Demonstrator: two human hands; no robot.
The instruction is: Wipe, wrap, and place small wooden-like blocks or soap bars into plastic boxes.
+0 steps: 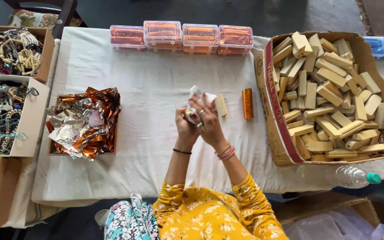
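A matt white cloth (147, 146) is seen over the table. Crumpled foil sheets (84, 121), glossy copper and silver, are noted in a tray. Pale, matt wooden blocks (330, 95) are held in a cardboard box (275, 129). One foil-wrapped block (247, 103) appears shiny. Clear plastic cases (181, 36) are observed.

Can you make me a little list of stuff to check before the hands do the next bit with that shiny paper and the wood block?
1. Both hands, left hand and right hand, on the white sheet: ok.
2. Block inside the sheet: cannot tell, hidden.
3. Bare wooden block lying close by: ok.
4. Wrapped copper block set apart: ok.
5. Foil sheets in their box: ok.
6. Carton of blocks stocked: ok.
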